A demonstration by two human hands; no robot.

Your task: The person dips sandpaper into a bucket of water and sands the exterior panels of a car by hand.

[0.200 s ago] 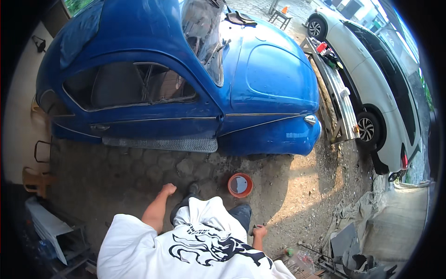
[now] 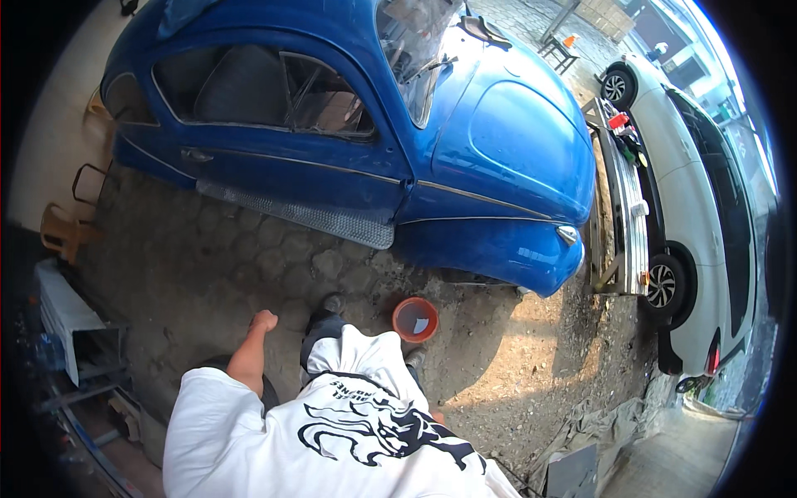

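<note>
My left hand (image 2: 264,320) hangs out to the left of my body with its fingers curled closed, and I make out nothing in it. Only a sliver of my right hand (image 2: 437,417) shows beside the white shirt; its fingers are hidden. On the ground just ahead of my feet stands a round orange bucket (image 2: 415,339) with liquid in it that catches a bright reflection. Neither hand touches the bucket. Beyond it is a blue rounded car (image 2: 498,191), its side with the textured running board (image 2: 299,219) towards me.
A long metal-topped bench (image 2: 624,203) with a red item on it stands between the blue car and a white car (image 2: 706,224). Brown plastic chairs (image 2: 65,232) are at the left wall. Metal scraps (image 2: 70,311) lie at lower left, a grey sheet (image 2: 571,473) at lower right.
The view has turned and shifted, so the cars sit further right. My left hand has swung outward to the left. My right hand has gone mostly out of sight behind the shirt.
</note>
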